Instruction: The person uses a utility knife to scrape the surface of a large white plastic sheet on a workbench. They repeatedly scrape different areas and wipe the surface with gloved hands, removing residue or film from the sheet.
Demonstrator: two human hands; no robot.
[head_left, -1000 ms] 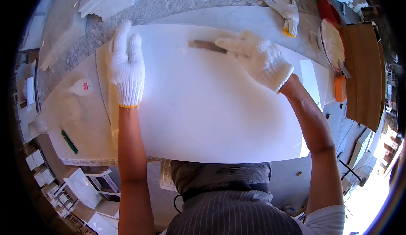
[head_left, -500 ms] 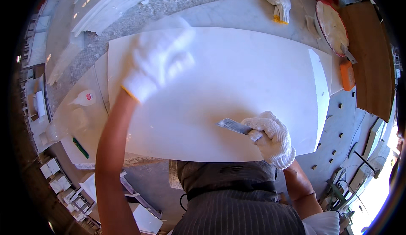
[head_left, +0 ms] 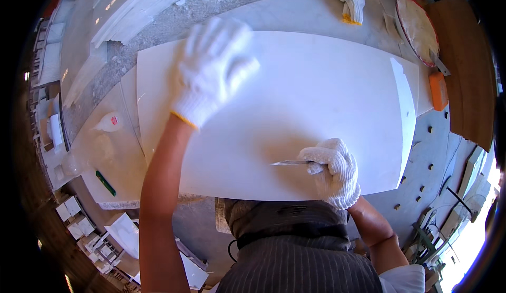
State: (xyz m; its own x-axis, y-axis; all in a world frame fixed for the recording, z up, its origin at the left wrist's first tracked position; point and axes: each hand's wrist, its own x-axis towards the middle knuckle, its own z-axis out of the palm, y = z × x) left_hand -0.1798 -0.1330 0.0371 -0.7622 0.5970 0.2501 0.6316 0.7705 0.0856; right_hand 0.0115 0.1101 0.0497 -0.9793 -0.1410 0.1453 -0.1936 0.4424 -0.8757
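Observation:
A large white slab (head_left: 295,98) with a faint sheen lies in front of me. Over its far left part is my left hand (head_left: 213,71) in a white knit glove with a yellow cuff edge; the fingers are spread, hold nothing and are slightly blurred. Whether the palm touches the surface I cannot tell. Near the front edge, my gloved right hand (head_left: 333,173) is closed around a putty knife (head_left: 291,163). Its metal blade points left and shows almost edge-on, just above the slab. The handle is hidden in the fist.
A spare glove (head_left: 345,0) lies beyond the slab. At the far right are a tub of pale paste (head_left: 418,28), an orange block (head_left: 438,90) and a brown board (head_left: 464,71). Leftward lie a white squeeze bottle (head_left: 109,122) and a green utility knife (head_left: 106,183).
My left hand has moved a little right across the slab, its fingers now plainly spread. In my right hand the putty knife has turned from showing its flat face to nearly edge-on.

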